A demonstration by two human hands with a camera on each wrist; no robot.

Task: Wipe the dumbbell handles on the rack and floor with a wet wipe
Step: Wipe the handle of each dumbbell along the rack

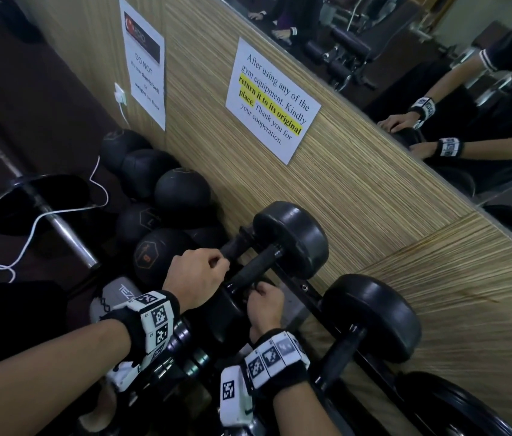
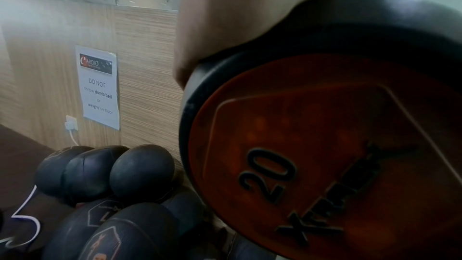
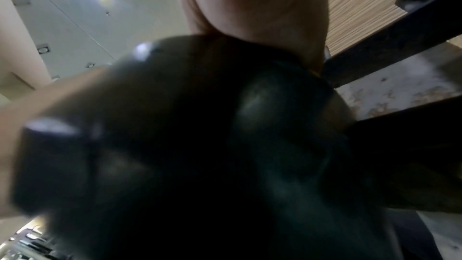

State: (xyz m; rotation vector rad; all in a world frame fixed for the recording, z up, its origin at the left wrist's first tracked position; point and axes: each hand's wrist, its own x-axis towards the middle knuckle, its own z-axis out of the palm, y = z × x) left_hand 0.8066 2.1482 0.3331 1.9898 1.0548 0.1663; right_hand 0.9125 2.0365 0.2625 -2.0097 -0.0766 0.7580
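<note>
1. While no wet wipe is being shown in any view, the dumbbell [image 1: 261, 262] at the centre of the head view is being handled by both hands, so the step in hand is judged to be positioning or steadying this dumbbell on the rack [image 1: 311, 297], not wiping proper.

2. The dumbbell is being seen lying across the rack's dark rail, its far head close to the wood-panelled wall [image 1: 374, 196] and its near head at lower centre, under the wrists.

3. The left hand [image 1: 196, 276] is being held over the near end of the black handle [image 1: 253, 269], its fingers curled in as if clenched round something; whether the handle or a wipe is being gripped cannot be told.

4. The right hand [image 1: 264, 305] is being held just below the handle, at the near head, fingers curled over its rim; in the right wrist view only a blurred black mass is being shown, so the grip cannot be confirmed.

5. In the left wrist view, an orange end plate marked 20 [image 2: 325, 155] is being shown right against the palm.

6. For the next move, a wipe is judged to be needed in one hand, wrapped round the handle and drawn along it, while the dumbbell is being kept from rolling by the other.

7. Medicine balls [image 1: 182, 190] are being seen piled at centre left.
</note>
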